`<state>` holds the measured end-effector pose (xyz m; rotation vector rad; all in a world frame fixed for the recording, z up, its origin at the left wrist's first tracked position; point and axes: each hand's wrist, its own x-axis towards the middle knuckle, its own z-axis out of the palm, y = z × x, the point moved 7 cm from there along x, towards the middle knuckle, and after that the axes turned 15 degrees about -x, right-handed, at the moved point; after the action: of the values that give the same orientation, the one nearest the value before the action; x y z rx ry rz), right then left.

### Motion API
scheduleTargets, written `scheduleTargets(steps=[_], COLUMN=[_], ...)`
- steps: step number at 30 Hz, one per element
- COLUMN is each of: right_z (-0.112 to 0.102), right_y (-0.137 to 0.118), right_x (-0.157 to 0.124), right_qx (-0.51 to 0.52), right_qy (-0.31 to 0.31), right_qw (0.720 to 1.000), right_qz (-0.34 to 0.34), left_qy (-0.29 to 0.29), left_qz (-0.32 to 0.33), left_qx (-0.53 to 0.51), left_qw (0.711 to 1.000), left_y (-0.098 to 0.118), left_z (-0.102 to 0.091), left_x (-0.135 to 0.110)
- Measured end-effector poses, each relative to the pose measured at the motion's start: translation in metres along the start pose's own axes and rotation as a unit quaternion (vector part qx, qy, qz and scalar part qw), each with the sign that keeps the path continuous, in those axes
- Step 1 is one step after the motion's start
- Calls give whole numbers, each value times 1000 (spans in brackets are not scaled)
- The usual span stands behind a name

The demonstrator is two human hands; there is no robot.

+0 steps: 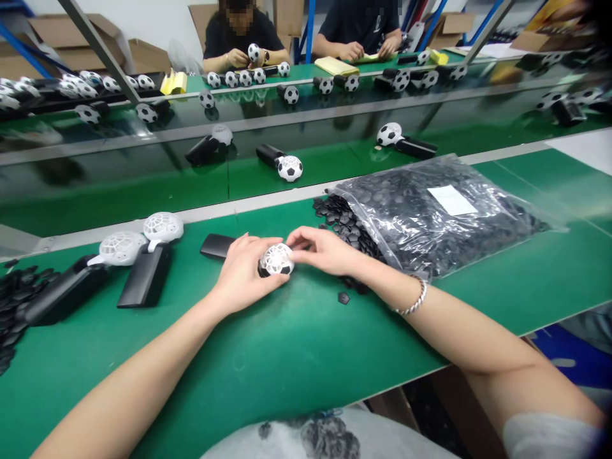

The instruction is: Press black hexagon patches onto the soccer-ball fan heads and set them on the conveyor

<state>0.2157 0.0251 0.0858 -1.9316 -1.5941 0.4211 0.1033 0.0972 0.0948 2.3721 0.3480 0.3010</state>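
Observation:
My left hand (241, 271) is wrapped round a small hand fan (276, 260) with a white football-shaped lattice head and a black handle (216, 246) that lies on the green bench. My right hand (325, 248) pinches at the head's right side, fingers pressed together on something too small to make out. Beside my right hand lies a heap of small black pieces (347, 223) spilling from a clear plastic bag (430, 213). One loose black piece (343, 298) lies below my right wrist.
Two fans with plain white heads (143, 239) lie at left on the green bench (268, 344), next to more black pieces (14, 306). Finished football fans (287, 167) ride the conveyor beyond. Two other people work at the far side, hands on fans and yellow sheets.

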Motion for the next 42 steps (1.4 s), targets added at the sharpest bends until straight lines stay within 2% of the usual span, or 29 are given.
scheduleTargets(steps=[2, 5, 8, 11, 16, 23, 27, 30, 33, 35, 37, 39, 42], right_z=[-16, -35, -30, -25, -24, -28, -35, -29, -17, -14, -16, -21, -30], right_y=[18, 41, 46, 42, 42, 44, 46, 39, 36, 37, 40, 40, 30], right_x=[4, 5, 5, 3, 3, 7, 5, 7, 10, 13, 14, 12, 3], right_qx=[-153, -340, -414, -466, -507, -492, -447, -429, -469, -497, -502, -467, -320], right_qy=[28, 43, 6, -5, -22, -11, 18, 27, 6, 4, 11, 30, 76], right_qw=[987, 932, 905, 880, 855, 867, 890, 902, 883, 868, 865, 883, 944], right_qz=[49, 118, 101, 89, 104, 79, 90, 41, 12, 15, 22, 30, 27], left_qy=[-6, -11, -70, -140, -140, -127, -143, -151, -161, -168, -168, -163, -156], left_qz=[4, 10, 22, 10, -48, -6, -2, 0, 18, 35, 42, 37, 20], left_qx=[4, 13, -4, -28, -68, -101, -102, -101, -105, -109, -111, -110, -111], left_qw=[1000, 1000, 997, 990, 987, 987, 985, 983, 981, 979, 979, 980, 981], left_y=[0, 1, 5, 8, 6, 5, 6, 7, 7, 6, 4, 1, -2], left_z=[2, 1, 1, 0, 3, 9, 8, 8, 8, 9, 9, 9, 8], left_x=[-1, -1, -1, -4, -9, -4, -4, -5, -5, -5, -6, -7, -7])
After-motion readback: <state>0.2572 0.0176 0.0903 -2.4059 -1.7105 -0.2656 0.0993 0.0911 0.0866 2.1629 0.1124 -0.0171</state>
